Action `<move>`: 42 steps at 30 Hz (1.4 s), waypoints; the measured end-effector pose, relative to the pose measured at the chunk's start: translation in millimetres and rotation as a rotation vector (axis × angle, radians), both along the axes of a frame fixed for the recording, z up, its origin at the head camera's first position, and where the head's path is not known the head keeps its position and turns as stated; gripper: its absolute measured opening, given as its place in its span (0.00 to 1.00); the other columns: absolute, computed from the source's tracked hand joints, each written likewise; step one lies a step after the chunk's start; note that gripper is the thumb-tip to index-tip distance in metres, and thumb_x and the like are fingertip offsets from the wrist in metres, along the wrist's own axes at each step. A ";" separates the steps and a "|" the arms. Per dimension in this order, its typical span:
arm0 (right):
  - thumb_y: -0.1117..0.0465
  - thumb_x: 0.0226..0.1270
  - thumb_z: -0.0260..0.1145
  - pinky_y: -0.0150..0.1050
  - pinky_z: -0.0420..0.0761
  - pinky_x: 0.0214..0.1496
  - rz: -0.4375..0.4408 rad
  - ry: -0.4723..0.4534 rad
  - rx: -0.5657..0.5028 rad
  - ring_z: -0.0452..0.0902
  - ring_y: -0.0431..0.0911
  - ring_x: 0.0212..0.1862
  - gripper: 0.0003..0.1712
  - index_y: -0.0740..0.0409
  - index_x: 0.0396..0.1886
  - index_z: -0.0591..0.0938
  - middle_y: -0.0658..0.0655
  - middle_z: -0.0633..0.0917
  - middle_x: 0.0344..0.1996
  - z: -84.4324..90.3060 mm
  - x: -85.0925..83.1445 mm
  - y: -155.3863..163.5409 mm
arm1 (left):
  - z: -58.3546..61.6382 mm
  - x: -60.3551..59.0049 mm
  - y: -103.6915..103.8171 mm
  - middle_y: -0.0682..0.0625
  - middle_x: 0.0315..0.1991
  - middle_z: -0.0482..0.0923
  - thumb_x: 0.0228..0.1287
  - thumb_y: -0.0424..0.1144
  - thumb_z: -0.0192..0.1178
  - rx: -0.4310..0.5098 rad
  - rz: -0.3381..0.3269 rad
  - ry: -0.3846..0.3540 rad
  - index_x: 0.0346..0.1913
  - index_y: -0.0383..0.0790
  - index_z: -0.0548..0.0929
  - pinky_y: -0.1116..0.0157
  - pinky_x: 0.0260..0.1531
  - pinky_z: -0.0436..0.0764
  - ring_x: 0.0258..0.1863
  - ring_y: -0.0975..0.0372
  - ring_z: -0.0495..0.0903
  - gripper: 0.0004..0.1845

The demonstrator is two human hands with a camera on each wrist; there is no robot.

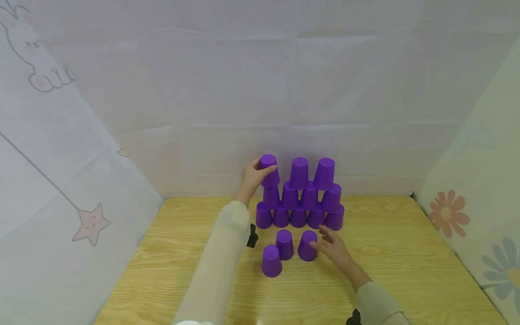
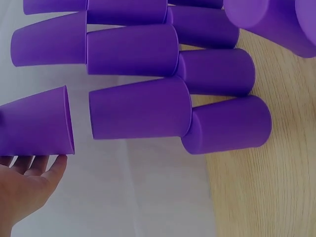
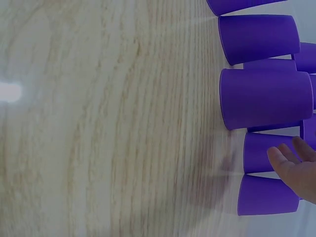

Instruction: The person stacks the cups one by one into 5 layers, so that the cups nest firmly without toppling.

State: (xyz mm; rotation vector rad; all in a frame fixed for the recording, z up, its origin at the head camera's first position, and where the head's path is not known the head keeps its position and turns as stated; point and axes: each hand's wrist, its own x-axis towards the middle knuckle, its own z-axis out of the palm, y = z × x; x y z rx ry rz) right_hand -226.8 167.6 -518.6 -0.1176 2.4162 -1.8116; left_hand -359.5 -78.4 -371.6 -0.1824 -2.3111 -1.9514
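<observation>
Head view: you see a pyramid of upturned purple cups (image 1: pixel 299 203) at the back of the wooden table (image 1: pixel 406 253), with three loose cups in front of it.
Landmark: every place below is given from the pyramid.
Left hand (image 1: pixel 253 177): your fingers curl round the top-left cup (image 1: pixel 269 170), which you hold at the pyramid's upper left corner, level with its third row.
Cup axis: upright, mouth down, tilted slightly; it sits above the leftmost cup of the second row (image 1: pixel 270 197).
Seating: whether its rim already rests on the row below, you cannot tell; the left wrist view shows the held cup (image 2: pixel 34 123) offset from its neighbours.
Right hand (image 1: pixel 331 246): your fingers are loosely spread, their tips touching the loose cup (image 1: pixel 307 246) just in front of the pyramid, on its right side.
Other loose cups: middle one (image 1: pixel 284 244) and nearest one (image 1: pixel 271 260) stand further left, away from your right fingers.
Nearer hand: the right is nearer all the loose cups; the left is up at the pyramid.
</observation>
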 end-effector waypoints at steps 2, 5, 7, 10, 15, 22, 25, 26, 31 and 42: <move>0.57 0.60 0.66 0.59 0.63 0.67 -0.007 0.005 -0.010 0.56 0.66 0.68 0.40 0.62 0.69 0.60 0.68 0.64 0.66 -1.5 0.5 -1.8 | -1.7 -0.6 4.5 0.41 0.51 0.79 0.55 0.39 0.67 0.000 -0.003 0.008 0.54 0.37 0.77 0.60 0.55 0.76 0.51 0.53 0.77 0.23; 0.60 0.60 0.66 0.59 0.64 0.66 -0.025 0.020 -0.016 0.58 0.66 0.66 0.38 0.64 0.67 0.62 0.70 0.65 0.65 -4.1 0.5 -5.1 | -4.2 -1.4 10.1 0.41 0.49 0.80 0.55 0.39 0.67 -0.002 0.004 0.017 0.53 0.38 0.78 0.61 0.54 0.77 0.50 0.54 0.78 0.22; 0.61 0.59 0.66 0.58 0.65 0.66 -0.036 0.025 -0.019 0.60 0.66 0.65 0.37 0.65 0.66 0.63 0.70 0.65 0.65 -6.3 0.0 -7.1 | -6.0 -2.5 13.2 0.41 0.49 0.80 0.54 0.39 0.67 -0.006 0.013 0.025 0.52 0.38 0.79 0.61 0.53 0.78 0.49 0.54 0.78 0.21; 0.62 0.58 0.67 0.58 0.66 0.65 -0.051 0.017 -0.030 0.60 0.65 0.64 0.37 0.65 0.66 0.64 0.70 0.65 0.65 -8.8 -0.9 -9.8 | -7.3 -3.3 17.2 0.41 0.48 0.80 0.54 0.39 0.67 -0.011 0.032 0.036 0.51 0.37 0.79 0.62 0.53 0.78 0.48 0.54 0.78 0.21; 0.62 0.58 0.67 0.57 0.67 0.65 -0.066 0.023 -0.034 0.62 0.64 0.64 0.37 0.67 0.65 0.64 0.69 0.66 0.64 -11.2 -2.3 -12.6 | -5.9 -1.7 22.9 0.40 0.48 0.80 0.54 0.38 0.67 -0.026 0.045 0.041 0.51 0.36 0.79 0.62 0.53 0.78 0.49 0.53 0.79 0.21; 0.63 0.57 0.68 0.54 0.74 0.60 -0.090 0.036 -0.012 0.66 0.64 0.62 0.37 0.67 0.64 0.66 0.69 0.71 0.61 -14.5 -1.7 -15.0 | -7.4 -2.0 30.1 0.39 0.48 0.80 0.55 0.36 0.66 -0.010 0.047 0.044 0.51 0.35 0.79 0.61 0.52 0.78 0.48 0.52 0.79 0.20; 0.64 0.56 0.68 0.53 0.74 0.60 -0.092 0.051 -0.026 0.68 0.63 0.61 0.35 0.66 0.64 0.68 0.67 0.73 0.59 -14.9 -0.9 -15.8 | -8.2 -1.7 32.2 0.39 0.47 0.81 0.55 0.35 0.66 -0.018 0.048 0.057 0.50 0.34 0.79 0.61 0.51 0.79 0.47 0.52 0.79 0.19; 0.64 0.56 0.68 0.53 0.73 0.61 -0.091 0.055 -0.033 0.68 0.62 0.60 0.35 0.65 0.63 0.68 0.67 0.73 0.59 -15.0 -0.7 -16.4 | -8.3 -1.2 32.3 0.39 0.47 0.81 0.55 0.35 0.66 -0.027 0.049 0.058 0.50 0.34 0.79 0.61 0.51 0.79 0.47 0.52 0.79 0.19; 0.65 0.57 0.68 0.52 0.74 0.60 -0.086 0.062 -0.061 0.70 0.61 0.58 0.33 0.66 0.63 0.68 0.67 0.75 0.56 -15.0 1.7 -19.3 | -10.3 -0.6 31.8 0.40 0.48 0.81 0.55 0.35 0.66 -0.027 0.043 0.055 0.52 0.36 0.79 0.61 0.53 0.78 0.49 0.52 0.79 0.20; 0.69 0.56 0.67 0.51 0.75 0.60 -0.092 0.071 -0.090 0.70 0.63 0.58 0.33 0.70 0.62 0.68 0.70 0.75 0.55 -14.4 2.7 -25.2 | -12.0 -1.9 31.4 0.40 0.49 0.80 0.56 0.37 0.66 -0.054 0.030 0.059 0.54 0.37 0.78 0.60 0.52 0.78 0.50 0.52 0.78 0.21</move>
